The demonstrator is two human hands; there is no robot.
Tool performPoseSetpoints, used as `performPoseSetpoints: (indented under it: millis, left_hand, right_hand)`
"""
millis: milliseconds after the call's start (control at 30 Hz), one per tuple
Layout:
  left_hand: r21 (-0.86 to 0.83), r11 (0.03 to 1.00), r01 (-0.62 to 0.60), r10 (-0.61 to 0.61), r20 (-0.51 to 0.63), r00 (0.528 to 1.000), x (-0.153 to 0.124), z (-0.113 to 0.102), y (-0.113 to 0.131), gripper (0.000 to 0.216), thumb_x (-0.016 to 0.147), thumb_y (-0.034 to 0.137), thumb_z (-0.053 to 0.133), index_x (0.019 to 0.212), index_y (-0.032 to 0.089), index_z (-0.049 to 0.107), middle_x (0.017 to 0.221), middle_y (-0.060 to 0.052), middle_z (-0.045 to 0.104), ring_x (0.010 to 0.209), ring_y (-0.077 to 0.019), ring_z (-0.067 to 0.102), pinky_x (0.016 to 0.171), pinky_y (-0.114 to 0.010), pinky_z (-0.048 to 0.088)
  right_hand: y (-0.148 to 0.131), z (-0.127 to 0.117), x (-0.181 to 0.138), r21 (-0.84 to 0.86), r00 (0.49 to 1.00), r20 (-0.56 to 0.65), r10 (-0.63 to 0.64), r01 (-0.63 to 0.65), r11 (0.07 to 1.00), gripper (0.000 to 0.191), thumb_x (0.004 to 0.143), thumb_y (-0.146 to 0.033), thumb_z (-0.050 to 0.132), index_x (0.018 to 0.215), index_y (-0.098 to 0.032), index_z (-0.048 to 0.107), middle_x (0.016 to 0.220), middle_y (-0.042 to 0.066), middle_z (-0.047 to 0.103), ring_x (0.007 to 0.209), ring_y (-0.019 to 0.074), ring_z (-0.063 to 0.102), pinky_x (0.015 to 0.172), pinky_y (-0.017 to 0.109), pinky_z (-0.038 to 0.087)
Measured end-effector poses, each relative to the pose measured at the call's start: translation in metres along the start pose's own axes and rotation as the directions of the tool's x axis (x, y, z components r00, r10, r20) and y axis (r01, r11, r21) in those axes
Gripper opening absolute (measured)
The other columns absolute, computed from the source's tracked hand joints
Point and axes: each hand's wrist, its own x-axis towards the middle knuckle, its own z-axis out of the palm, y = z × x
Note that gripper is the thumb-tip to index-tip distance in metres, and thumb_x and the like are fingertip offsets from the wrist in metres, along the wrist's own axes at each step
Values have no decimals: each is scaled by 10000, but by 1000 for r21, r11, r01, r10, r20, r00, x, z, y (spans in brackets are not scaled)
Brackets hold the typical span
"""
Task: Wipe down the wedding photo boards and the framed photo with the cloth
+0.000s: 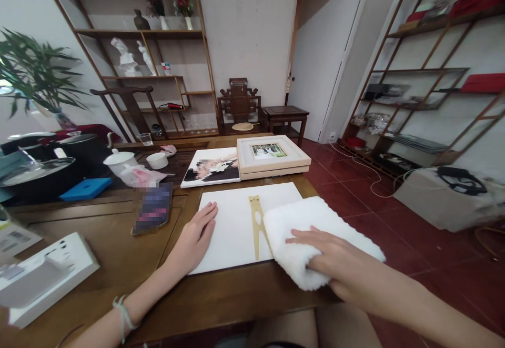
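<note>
A white panel lies flat on the wooden table, with a gold-coloured, two-legged piece topped by a cat-like head on its face. My left hand rests on the panel's left edge, fingers stretched out and holding nothing. In my right hand is a fluffy white towel, its fingers curled into the folds. The towel covers the panel's right side and part of the gold piece's right leg, and it hangs past the table's right edge.
Behind the panel lie a photo panel and a light wooden picture frame. To the left stand a white power strip, a blue box, white cups and a black pot. The table ends close on the right.
</note>
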Motion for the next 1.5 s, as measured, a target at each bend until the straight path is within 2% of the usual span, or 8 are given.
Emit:
performPoseSetpoints:
  millis: [167,433,700,800,900,1200,1300,1500]
  left_hand:
    - [-6,1000,-11,11,-4,1000,0,1,-1,415,877,338,361,1183,148,567,1328,-88,484,1260,-214,398,1062,-415,286]
    - [8,1000,10,-10,13,1000,-1,-1,1,450,881,351,342,1196,109,553,1337,-105,471,1266,-220,388,1065,-402,282]
    - [6,1000,9,-9,10,1000,0,1,0,441,882,341,345,1203,115,548,1339,-98,471,1268,-216,385,1066,-405,280]
    - [9,1000,7,-7,8,1000,0,2,-1,443,881,335,342,1206,112,544,1340,-96,470,1268,-215,385,1068,-403,280]
    - [8,1000,7,-7,3,1000,0,2,-2,435,878,325,347,1204,117,545,1333,-92,478,1264,-212,393,1067,-404,283]
    - [-28,1000,6,-6,-2,1000,0,3,-4,455,874,330,350,1207,82,536,1330,-116,480,1267,-207,389,1073,-384,274]
    - [-29,1000,3,-4,-2,1000,-1,3,-4,452,873,329,350,1207,89,536,1330,-112,481,1267,-211,388,1073,-395,274]
    - [-28,1000,4,-4,-5,1000,-1,3,-4,459,879,331,333,1210,84,532,1332,-113,477,1266,-206,391,1073,-402,275]
  right_hand:
    - [17,5,32,0,994,-95,50,-50,999,559,517,69,358,929,-197,626,1267,89,517,1261,229,355,1056,455,244]
    - [53,4,87,-40,984,-165,67,-75,996,478,601,44,391,980,-149,609,1185,141,543,1164,264,446,976,459,327]
    - [12,15,35,-55,995,-101,-19,14,998,395,624,40,419,890,-158,634,1343,115,438,1288,259,301,1069,488,197]
    - [-5,20,17,-87,994,-84,-65,57,995,473,603,49,414,976,-159,618,1373,82,409,1312,258,248,1079,502,173]
    - [-5,23,22,-78,991,-128,-44,34,996,494,605,58,410,992,-170,618,1364,76,423,1300,245,281,1069,491,209]
    - [24,18,105,-87,978,-197,61,-80,993,443,675,12,449,1055,-151,610,1255,129,523,1235,281,381,1015,502,277]
    - [15,19,99,-124,984,-173,49,-71,990,442,678,18,440,1047,-149,615,1281,130,499,1238,293,374,1012,514,275]
    - [-25,32,47,-167,992,-117,-41,21,986,334,697,3,428,876,-155,661,1338,115,447,1287,314,284,1029,544,225]
